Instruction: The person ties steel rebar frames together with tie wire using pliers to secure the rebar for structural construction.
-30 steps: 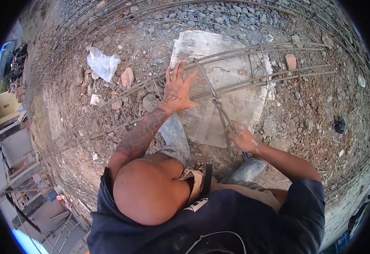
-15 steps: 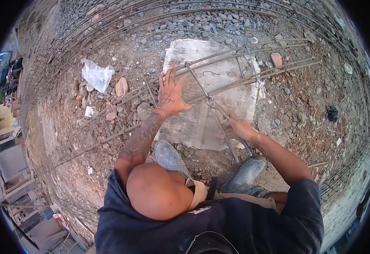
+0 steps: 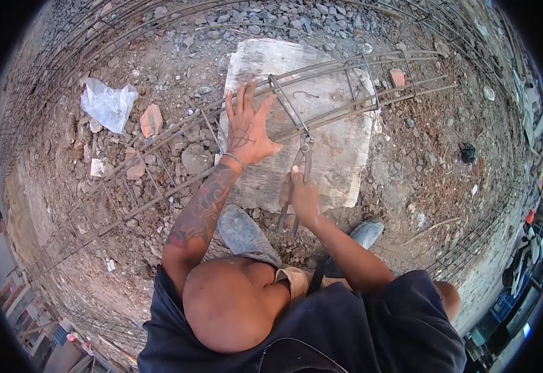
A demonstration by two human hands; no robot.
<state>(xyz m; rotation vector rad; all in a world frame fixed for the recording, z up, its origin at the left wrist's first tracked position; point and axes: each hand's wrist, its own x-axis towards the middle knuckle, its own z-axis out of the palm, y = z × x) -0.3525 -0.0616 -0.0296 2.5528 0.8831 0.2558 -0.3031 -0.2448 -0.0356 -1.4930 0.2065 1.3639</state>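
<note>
A rebar cage [image 3: 340, 113] of long bars and square stirrups lies across a worn, pale board [image 3: 327, 174]. My left hand [image 3: 248, 127] rests on the cage's bars, fingers spread and thumb stretched out to the right. Just right of it stands a stirrup [image 3: 290, 107], slanting across the bars. My right hand [image 3: 302, 198] is wrapped round the handles of metal pincers [image 3: 308, 163]. The jaws of the pincers meet the stirrup's near corner at the lower bar; what they bite on is too small to make out. A short bent wire [image 3: 306, 94] lies on the board.
My boots [image 3: 246, 233] stand on rubble at the board's near edge. A plastic bag [image 3: 108, 105] and a brick piece [image 3: 151, 120] lie to the left. Gravel [image 3: 321, 18] and more rebar [image 3: 470, 43] are beyond. Black scrap [image 3: 468, 153] lies at right.
My right hand has swung left and turned over the pincers, whose handles have come closer together and now point towards me. My left hand stays spread on the cage. The view has shifted slightly.
</note>
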